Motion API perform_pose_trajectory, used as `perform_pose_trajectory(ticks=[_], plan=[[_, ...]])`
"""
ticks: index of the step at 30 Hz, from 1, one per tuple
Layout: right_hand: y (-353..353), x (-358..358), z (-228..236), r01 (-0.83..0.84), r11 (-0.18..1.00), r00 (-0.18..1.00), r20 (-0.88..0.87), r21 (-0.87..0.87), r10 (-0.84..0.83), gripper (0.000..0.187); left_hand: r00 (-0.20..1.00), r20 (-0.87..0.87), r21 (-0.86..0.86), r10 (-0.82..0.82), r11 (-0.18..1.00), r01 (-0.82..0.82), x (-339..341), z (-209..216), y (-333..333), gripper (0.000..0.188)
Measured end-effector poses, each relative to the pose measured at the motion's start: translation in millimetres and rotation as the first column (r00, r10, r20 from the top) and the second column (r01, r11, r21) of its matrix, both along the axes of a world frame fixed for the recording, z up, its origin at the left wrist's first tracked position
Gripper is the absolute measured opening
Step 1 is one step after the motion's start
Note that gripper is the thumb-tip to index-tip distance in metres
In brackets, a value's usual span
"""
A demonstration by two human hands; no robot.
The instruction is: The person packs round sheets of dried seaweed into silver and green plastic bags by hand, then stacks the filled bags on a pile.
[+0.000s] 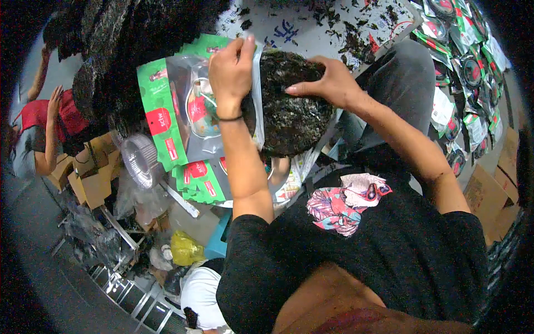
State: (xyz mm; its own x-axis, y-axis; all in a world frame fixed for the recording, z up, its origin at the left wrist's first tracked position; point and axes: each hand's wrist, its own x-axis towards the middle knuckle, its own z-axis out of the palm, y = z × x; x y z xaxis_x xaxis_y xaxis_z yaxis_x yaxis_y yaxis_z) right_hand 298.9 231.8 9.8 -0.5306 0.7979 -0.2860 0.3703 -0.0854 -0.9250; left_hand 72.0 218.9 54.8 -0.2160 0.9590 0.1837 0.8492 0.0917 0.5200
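My left hand [231,72] is closed on the edge of a green and clear plastic bag [162,119], near its open side. A round, flat cake of dried seaweed [295,119], almost black, lies at that opening. My right hand [336,86] grips the cake's upper right rim, thumb on top and the other fingers mostly hidden beneath. How far the cake's left edge reaches into the bag is hard to see behind my left wrist. More green bags [208,186] are stacked underneath.
Loose dried seaweed [142,50] is heaped at the far left. Dark scraps litter the white tabletop [267,19]. Filled bags [470,72] pile up at the right, above cardboard [484,183]. A clear round tray [142,161] sits left; a person in a red apron [64,114] is beyond.
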Motion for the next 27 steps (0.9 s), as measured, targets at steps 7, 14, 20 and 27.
perform_pose_trajectory(ticks=[7,14,20,27], plan=[[5,-12,10,0.026,0.970,0.995,-0.098,0.242,-0.003,0.067,0.844,0.521,0.080,-0.127,0.992,0.100,-8,6,-14,0.009],[17,-56,6,-0.034,0.891,0.978,-0.170,0.453,0.124,0.067,0.945,0.187,0.437,-0.270,0.884,0.166,-4,-1,-9,0.005],[8,-34,29,0.140,0.956,0.988,-0.107,0.259,-0.115,0.076,0.914,0.381,0.449,-0.140,0.892,-0.051,17,-5,-14,0.009],[25,-26,13,0.016,0.865,0.995,-0.092,0.501,0.035,0.049,0.985,0.165,0.460,-0.057,0.888,-0.026,59,2,-39,0.006]])
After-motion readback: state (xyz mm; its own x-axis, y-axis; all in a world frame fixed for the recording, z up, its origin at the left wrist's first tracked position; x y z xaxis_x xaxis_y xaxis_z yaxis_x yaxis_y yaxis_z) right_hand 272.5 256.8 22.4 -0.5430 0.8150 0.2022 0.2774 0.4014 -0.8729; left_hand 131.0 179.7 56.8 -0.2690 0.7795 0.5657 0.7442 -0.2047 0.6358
